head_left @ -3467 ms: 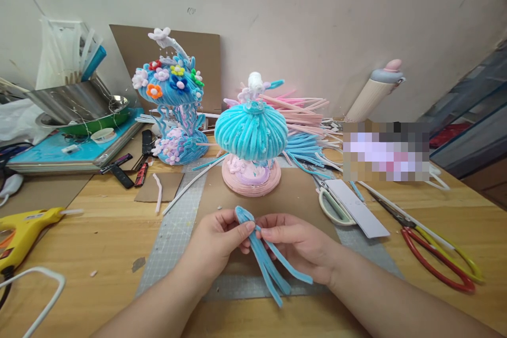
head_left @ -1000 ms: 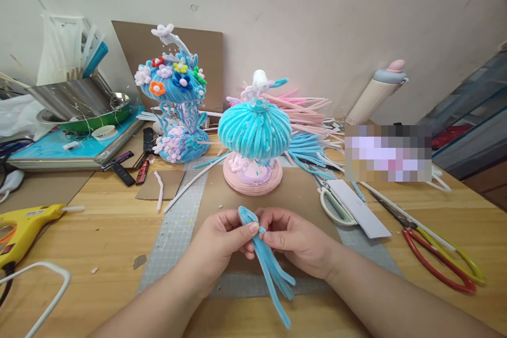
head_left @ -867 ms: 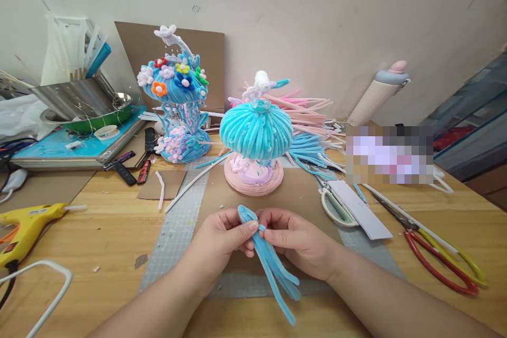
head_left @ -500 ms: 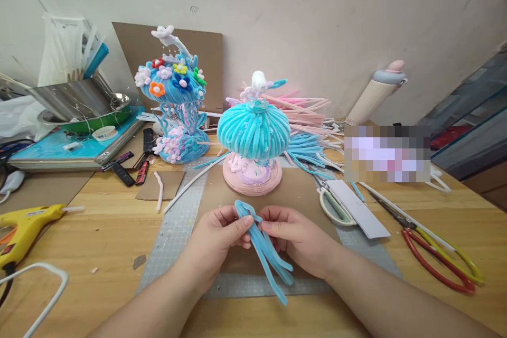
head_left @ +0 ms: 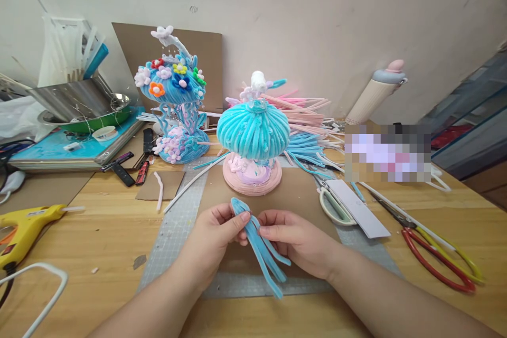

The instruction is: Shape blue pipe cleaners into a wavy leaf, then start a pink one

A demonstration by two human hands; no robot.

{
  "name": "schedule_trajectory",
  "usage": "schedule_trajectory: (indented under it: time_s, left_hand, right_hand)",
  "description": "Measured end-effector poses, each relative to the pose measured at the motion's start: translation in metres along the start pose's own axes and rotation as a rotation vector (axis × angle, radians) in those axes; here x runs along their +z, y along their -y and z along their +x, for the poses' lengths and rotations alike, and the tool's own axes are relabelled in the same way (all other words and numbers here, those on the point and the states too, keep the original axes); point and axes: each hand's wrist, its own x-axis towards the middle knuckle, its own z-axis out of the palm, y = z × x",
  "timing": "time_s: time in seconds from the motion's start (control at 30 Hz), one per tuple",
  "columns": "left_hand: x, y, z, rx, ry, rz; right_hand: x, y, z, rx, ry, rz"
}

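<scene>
Above the cardboard, a bundle of blue pipe cleaners [head_left: 264, 251], bent over at the top, hangs between my hands with its loose ends pointing down and right. The folded upper part is pinched by my left hand [head_left: 224, 227], thumb in front. My right hand [head_left: 291, 232] has its thumb and fingers closed on one strand at the bundle's right side; its lower fingers are partly hidden. Just beyond my hands stands a turquoise pipe-cleaner jellyfish-like lamp [head_left: 253, 129] on a round pink base [head_left: 251, 190]. Behind left is a flower-covered blue pipe-cleaner piece [head_left: 174, 84].
A yellow glue gun [head_left: 31, 227] lies at left. On the right are pale-handled scissors [head_left: 336, 208], a white card [head_left: 358, 211] and red-and-yellow-handled scissors [head_left: 435, 259]. Pink pipe cleaners [head_left: 304, 111] lie at the back, near a metal bowl [head_left: 75, 97] and a bottle [head_left: 374, 92].
The pipe-cleaner bundle has shifted slightly left, and its strands hang differently. My right hand has pulled one strand a little apart from the others. Both hands keep their hold.
</scene>
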Motion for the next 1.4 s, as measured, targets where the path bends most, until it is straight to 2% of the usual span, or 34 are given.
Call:
schedule_trajectory:
  time_s: [0.2,0.53,0.73,0.9,1.1,1.4]
  left_hand:
    - [0.0016,0.0008,-0.0006,-0.013,0.051,0.043]
    - [-0.0005,0.0044,-0.0009,0.000,0.064,0.020]
    - [-0.0008,0.0051,0.0005,-0.011,0.030,0.025]
    - [-0.0005,0.0035,-0.0002,-0.009,0.085,0.071]
    - [0.0003,0.0025,-0.0009,-0.017,0.047,0.075]
    - [-0.0008,0.0031,-0.0006,-0.014,0.056,0.055]
  right_hand:
    - [0.0008,0.0009,-0.0002,0.000,-0.035,0.053]
    - [0.0008,-0.0004,0.0006,-0.002,0.061,0.048]
    - [0.0031,-0.0003,0.0014,-0.016,0.055,0.087]
    - [0.0037,0.0008,-0.0002,-0.001,0.073,0.044]
    - [0.0032,-0.0001,-0.0026,-0.007,0.046,-0.033]
    - [0.0019,-0.0035,-0.0003,-0.073,0.043,-0.042]
